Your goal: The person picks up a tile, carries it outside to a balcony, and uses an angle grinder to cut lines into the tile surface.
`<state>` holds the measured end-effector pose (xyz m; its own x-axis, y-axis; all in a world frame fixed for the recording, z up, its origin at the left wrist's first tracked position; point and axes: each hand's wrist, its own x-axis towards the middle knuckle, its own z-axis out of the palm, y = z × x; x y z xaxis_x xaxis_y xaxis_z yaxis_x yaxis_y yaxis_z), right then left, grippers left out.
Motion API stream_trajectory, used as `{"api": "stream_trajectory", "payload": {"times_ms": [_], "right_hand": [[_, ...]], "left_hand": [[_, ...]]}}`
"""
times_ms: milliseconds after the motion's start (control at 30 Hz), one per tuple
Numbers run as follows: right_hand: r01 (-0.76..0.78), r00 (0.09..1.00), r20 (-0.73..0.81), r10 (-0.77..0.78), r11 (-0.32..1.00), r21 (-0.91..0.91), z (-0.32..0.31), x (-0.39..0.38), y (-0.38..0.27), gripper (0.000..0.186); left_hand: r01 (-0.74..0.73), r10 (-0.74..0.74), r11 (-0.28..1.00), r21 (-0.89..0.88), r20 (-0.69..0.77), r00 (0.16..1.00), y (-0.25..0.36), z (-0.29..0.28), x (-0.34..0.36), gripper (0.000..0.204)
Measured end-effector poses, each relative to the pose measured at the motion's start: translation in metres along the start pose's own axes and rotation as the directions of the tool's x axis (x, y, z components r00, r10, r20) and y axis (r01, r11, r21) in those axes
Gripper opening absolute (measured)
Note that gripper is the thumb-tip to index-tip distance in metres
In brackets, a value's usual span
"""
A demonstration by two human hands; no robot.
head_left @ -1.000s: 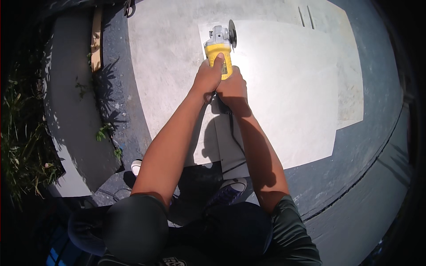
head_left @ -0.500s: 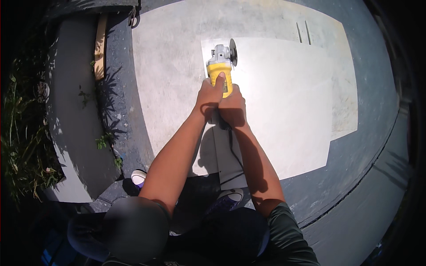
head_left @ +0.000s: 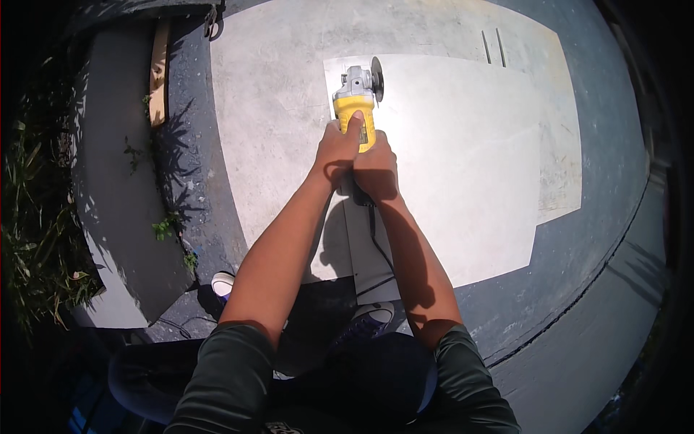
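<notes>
Both my hands hold a yellow and grey angle grinder [head_left: 354, 107] out in front of me, its metal head pointing away. My left hand [head_left: 337, 148] wraps the body from the left, thumb laid along the yellow housing. Just behind it, my right hand [head_left: 376, 168] grips the rear of the tool. A dark, thin disc [head_left: 377, 79] stands upright on the right side of the head. Beneath lies a smooth, light sheet [head_left: 455, 166]; whether the disc touches it I cannot tell. From under my right hand a black cord [head_left: 380, 249] trails back toward my feet.
A larger, stained pale sheet [head_left: 275, 94] lies under the light one, with two narrow slots at its far right. A low grey kerb [head_left: 116, 166] and plants [head_left: 43, 217] border the left. My shoes [head_left: 372, 315] are close to the sheets' near edge. Grey concrete [head_left: 593, 188] surrounds everything.
The grinder and both hands sit slightly higher and further left in the picture, as does the whole scene. Both hands keep their hold. My left sleeve shows more plainly now.
</notes>
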<state>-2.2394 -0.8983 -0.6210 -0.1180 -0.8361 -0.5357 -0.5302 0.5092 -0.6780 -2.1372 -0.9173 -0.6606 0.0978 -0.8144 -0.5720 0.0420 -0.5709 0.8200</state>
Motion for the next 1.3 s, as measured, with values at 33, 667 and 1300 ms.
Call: {"api": "stream_trajectory", "payload": {"times_ms": [33, 667, 1300], "right_hand": [[0.005, 1.0, -0.003, -0.005, 1.0, -0.007, 0.001, 0.0, 0.0, 0.049], [-0.037, 0.999, 0.027, 0.038, 0.999, -0.036, -0.003, -0.011, -0.004, 0.049], [-0.024, 1.0, 0.001, 0.024, 0.999, -0.027, 0.0, -0.008, 0.003, 0.048]], "left_hand": [[-0.006, 0.006, 1.0, 0.001, -0.015, 1.0, -0.001, 0.0, -0.001, 0.065], [0.048, -0.048, 0.999, -0.006, -0.033, 0.998, -0.002, 0.0, -0.008, 0.068], [0.031, -0.031, 0.999, 0.01, -0.006, 0.999, -0.001, 0.0, -0.009, 0.064]]}}
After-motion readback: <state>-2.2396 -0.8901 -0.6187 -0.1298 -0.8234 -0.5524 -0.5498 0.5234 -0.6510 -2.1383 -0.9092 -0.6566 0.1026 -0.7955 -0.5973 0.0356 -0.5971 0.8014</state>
